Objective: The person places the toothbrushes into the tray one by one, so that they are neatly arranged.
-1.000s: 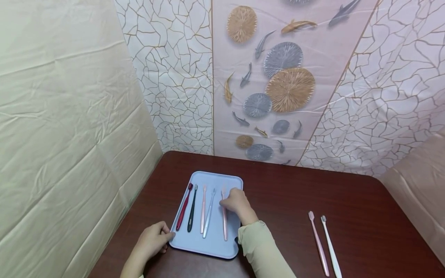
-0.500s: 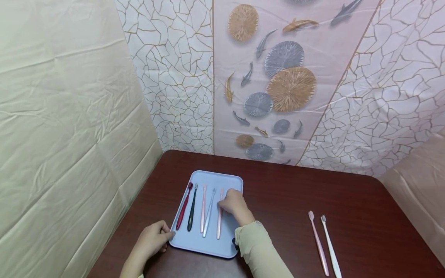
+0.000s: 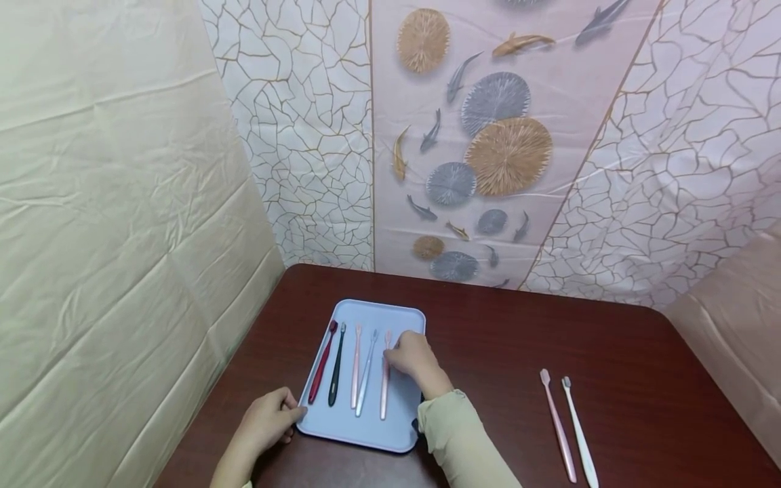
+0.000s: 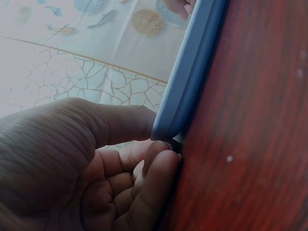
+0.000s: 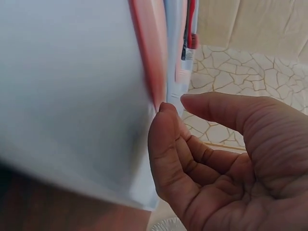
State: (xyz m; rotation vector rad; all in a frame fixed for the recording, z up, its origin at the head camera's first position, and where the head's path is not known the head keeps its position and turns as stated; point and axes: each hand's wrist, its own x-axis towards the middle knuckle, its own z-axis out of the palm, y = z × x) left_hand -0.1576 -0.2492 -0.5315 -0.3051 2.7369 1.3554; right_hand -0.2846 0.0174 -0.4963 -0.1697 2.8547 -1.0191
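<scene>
A light blue tray (image 3: 366, 434) lies on the table with a row of toothbrushes on it. From the left come a red toothbrush (image 3: 322, 366), a black toothbrush (image 3: 337, 369), a pink toothbrush (image 3: 356, 373), a pale blue toothbrush (image 3: 366, 379) and a second pink toothbrush (image 3: 385, 390). My left hand (image 3: 270, 419) pinches the tray's near left corner, thumb above and fingertips at the underside (image 4: 166, 156). Over the rightmost pink toothbrush is my right hand (image 3: 413, 356). In the right wrist view, a gap separates its thumb from the index finger, whose tip is at that toothbrush (image 5: 153, 53).
On the dark red-brown table (image 3: 488, 379), right of the tray, lie another pink toothbrush (image 3: 558, 427) and a white toothbrush (image 3: 581, 434), side by side. A patterned cloth (image 3: 451, 224) hangs behind the table. Pale cloth (image 3: 152, 271) borders the left side.
The rightmost pink toothbrush has shifted left on the tray, nearer the pale blue one, along with my right hand. The hand then drew slightly right. My left hand stayed at the corner.
</scene>
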